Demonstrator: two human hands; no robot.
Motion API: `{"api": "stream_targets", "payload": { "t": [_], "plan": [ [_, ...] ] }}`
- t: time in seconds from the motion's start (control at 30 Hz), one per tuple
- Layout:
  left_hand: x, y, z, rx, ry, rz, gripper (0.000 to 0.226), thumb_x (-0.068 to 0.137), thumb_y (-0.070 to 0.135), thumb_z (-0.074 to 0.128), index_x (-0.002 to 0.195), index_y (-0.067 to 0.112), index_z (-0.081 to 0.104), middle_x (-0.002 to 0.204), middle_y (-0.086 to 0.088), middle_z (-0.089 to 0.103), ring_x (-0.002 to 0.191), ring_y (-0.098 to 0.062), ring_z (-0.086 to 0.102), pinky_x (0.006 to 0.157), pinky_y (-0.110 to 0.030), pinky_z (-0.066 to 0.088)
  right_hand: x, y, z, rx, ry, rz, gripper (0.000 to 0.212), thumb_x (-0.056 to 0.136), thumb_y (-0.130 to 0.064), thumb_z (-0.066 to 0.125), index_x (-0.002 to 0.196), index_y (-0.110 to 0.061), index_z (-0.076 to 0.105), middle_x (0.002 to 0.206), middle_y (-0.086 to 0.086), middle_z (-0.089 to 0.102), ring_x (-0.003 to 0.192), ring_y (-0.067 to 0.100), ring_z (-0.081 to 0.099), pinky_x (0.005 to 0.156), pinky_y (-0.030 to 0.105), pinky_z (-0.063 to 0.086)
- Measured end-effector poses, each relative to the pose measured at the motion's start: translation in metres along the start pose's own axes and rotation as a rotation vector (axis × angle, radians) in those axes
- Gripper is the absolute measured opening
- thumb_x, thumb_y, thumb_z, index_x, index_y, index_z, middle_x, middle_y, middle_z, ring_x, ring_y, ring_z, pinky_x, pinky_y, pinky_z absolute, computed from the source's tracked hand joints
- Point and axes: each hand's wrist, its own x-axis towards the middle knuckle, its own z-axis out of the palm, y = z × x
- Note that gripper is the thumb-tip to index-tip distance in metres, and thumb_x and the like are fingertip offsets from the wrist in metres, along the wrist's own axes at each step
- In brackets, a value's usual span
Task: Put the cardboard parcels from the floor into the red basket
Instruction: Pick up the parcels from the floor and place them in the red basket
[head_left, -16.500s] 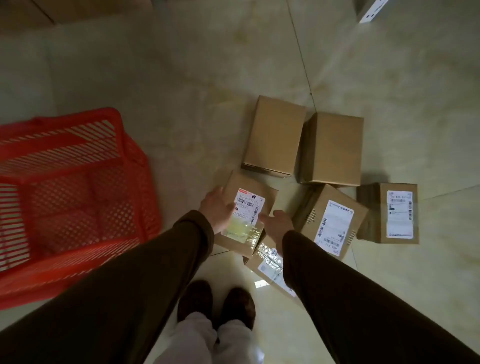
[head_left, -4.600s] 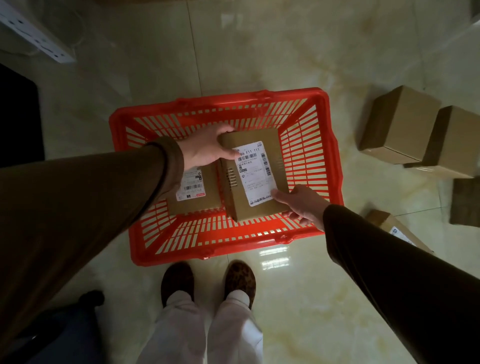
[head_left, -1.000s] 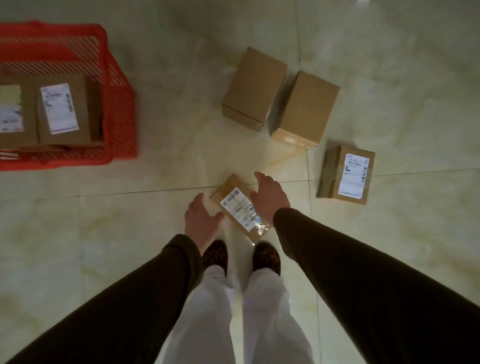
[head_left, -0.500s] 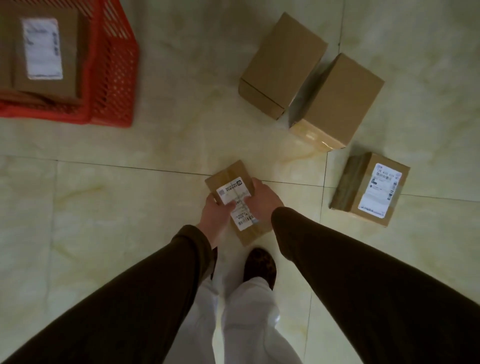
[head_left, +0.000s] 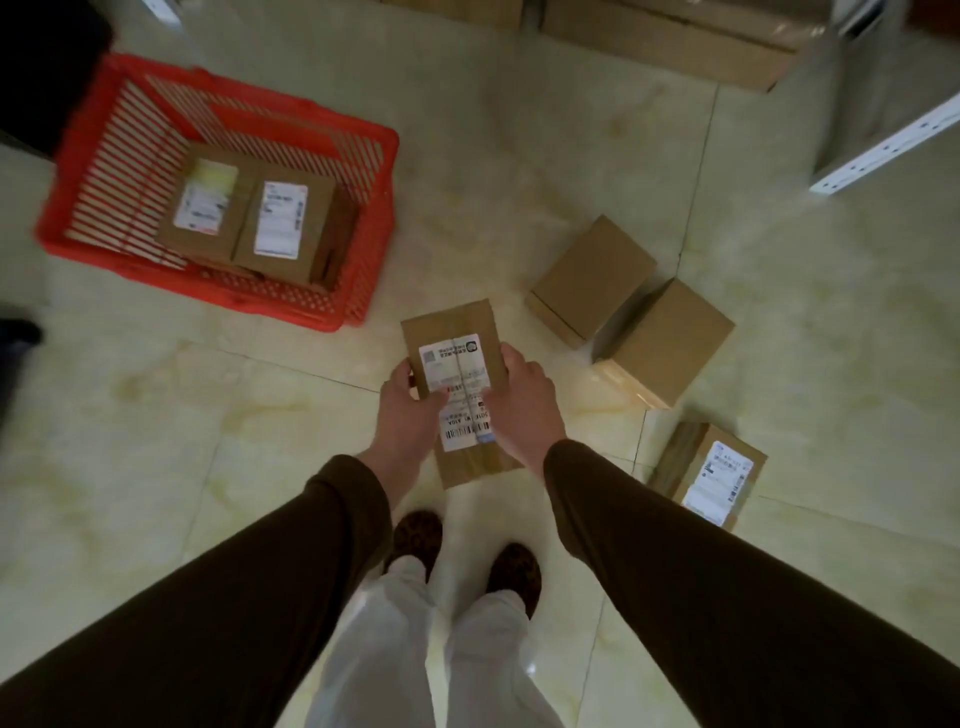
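Fingers (head_left: 413, 387) of my left hand (head_left: 402, 421) are curled around the left edge of a flat cardboard parcel (head_left: 457, 384), thumb on top over its white label; the right hand (head_left: 524, 400) clamps the opposite edge the same way, so both hands grip the one parcel between them. I have it held above the floor (head_left: 519, 166), at the middle of my view, label side up, its long axis running from about 11 o'clock to 5 o'clock. My two shoes (head_left: 415, 532) stand below it at 6 o'clock.

At 10 o'clock from the held parcel sits the red basket (head_left: 363, 291), well apart from my hands. Two labelled parcels lie inside it side by side and touching: one on the left (head_left: 202, 218) and one on the right (head_left: 291, 228), both label up.

On the floor at 2 o'clock two plain boxes rest against each other, the nearer-left one (head_left: 592, 280) and the one to its right (head_left: 670, 343), neither showing a label from here. At 4 o'clock, apart from that pair, a third parcel (head_left: 711, 478) lies with its white label up, just beside my right sleeve (head_left: 727, 597).

Along the top edge at 1 o'clock I see more cardboard cartons (head_left: 675, 36), blurred, and a pale metal rail (head_left: 883, 145) at 2 o'clock.
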Motion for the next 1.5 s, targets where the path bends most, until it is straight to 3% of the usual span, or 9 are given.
{"api": "stream_targets", "payload": {
  "t": [0.13,0.3,0.47,0.6,0.83,1.0,1.13,1.33,1.5],
  "plan": [
    [-0.002,0.037,-0.041,0.022,0.023,0.082,0.038,0.098,-0.001,0.056,0.133,0.013,0.057,0.117,-0.002,0.065,0.1,-0.025,0.072,0.071,-0.028,0.062,-0.005,-0.056,-0.006,0.051,0.009,-0.023,0.061,0.1,-0.009,0.048,0.156,-0.03,0.039,0.133,0.007,0.052,0.127,0.027,0.05,0.11,0.047,0.051],
    [0.017,0.067,-0.101,0.043,0.013,0.136,0.051,0.098,0.002,0.057,0.138,0.033,0.053,0.116,0.01,0.065,0.076,0.005,0.069,0.055,-0.01,0.052,0.004,-0.122,0.009,0.108,0.023,-0.027,0.062,0.103,-0.013,0.055,0.158,-0.033,0.035,0.139,0.004,0.05,0.132,0.028,0.056,0.105,0.048,0.056],
    [0.051,0.091,-0.162,0.019,-0.124,0.101,0.066,0.097,0.003,0.057,0.148,0.044,0.044,0.127,0.009,0.069,0.108,-0.013,0.069,0.085,-0.034,0.06,0.018,-0.181,0.039,0.202,0.035,0.004,0.056,0.101,-0.013,0.057,0.151,-0.032,0.042,0.134,0.0,0.063,0.123,0.025,0.066,0.098,0.046,0.061],
    [0.081,0.111,-0.203,-0.005,-0.244,0.071,0.066,0.102,0.009,0.053,0.154,0.045,0.033,0.131,0.013,0.066,0.108,-0.008,0.07,0.083,-0.03,0.059,0.032,-0.224,0.058,0.35,0.047,0.034,0.04,0.103,-0.016,0.056,0.139,-0.034,0.051,0.122,-0.009,0.07,0.112,0.019,0.072,0.092,0.043,0.064],
    [0.134,0.137,-0.237,-0.052,-0.218,-0.02,0.073,0.094,0.013,0.069,0.151,0.043,0.034,0.125,0.007,0.07,0.099,-0.017,0.075,0.072,-0.035,0.063,0.073,-0.26,0.084,0.407,0.008,0.099,0.069,0.103,-0.003,0.053,0.161,-0.032,0.03,0.147,-0.001,0.062,0.125,0.022,0.067,0.064,0.011,0.055],
    [0.179,0.161,-0.234,0.065,-0.202,-0.176,0.085,0.08,0.029,0.084,0.149,0.035,0.035,0.123,-0.001,0.066,0.102,-0.026,0.068,0.077,-0.046,0.06,0.111,-0.268,0.094,0.357,-0.004,0.116,0.062,0.104,-0.003,0.049,0.16,-0.025,0.035,0.16,0.004,0.044,0.139,0.026,0.055,0.105,0.044,0.058],
    [0.207,0.173,-0.219,0.134,-0.203,-0.171,0.076,0.079,0.032,0.085,0.142,0.029,0.042,0.113,0.003,0.064,0.096,-0.022,0.064,0.068,-0.034,0.053,0.137,-0.269,0.097,0.369,-0.018,0.131,0.048,0.11,-0.019,0.042,0.157,-0.014,0.039,0.16,0.011,0.041,0.146,0.03,0.045,0.118,0.049,0.045],
    [0.24,0.166,-0.209,0.198,-0.26,-0.141,0.076,0.087,0.031,0.079,0.148,0.031,0.033,0.124,-0.004,0.062,0.102,-0.021,0.064,0.076,-0.034,0.053,0.159,-0.273,0.11,0.504,-0.035,0.191,0.049,0.112,-0.037,0.034,0.157,-0.021,0.04,0.148,0.014,0.057,0.132,0.035,0.058,0.111,0.052,0.049],
    [0.266,0.148,-0.203,0.254,-0.291,-0.106,0.07,0.093,0.022,0.073,0.151,0.025,0.035,0.135,-0.007,0.059,0.118,-0.029,0.061,0.105,-0.051,0.049,0.181,-0.268,0.123,0.471,0.036,0.242,0.049,0.108,-0.03,0.04,0.156,-0.02,0.041,0.141,0.012,0.062,0.125,0.035,0.062,0.107,0.053,0.053]
  ]
}}
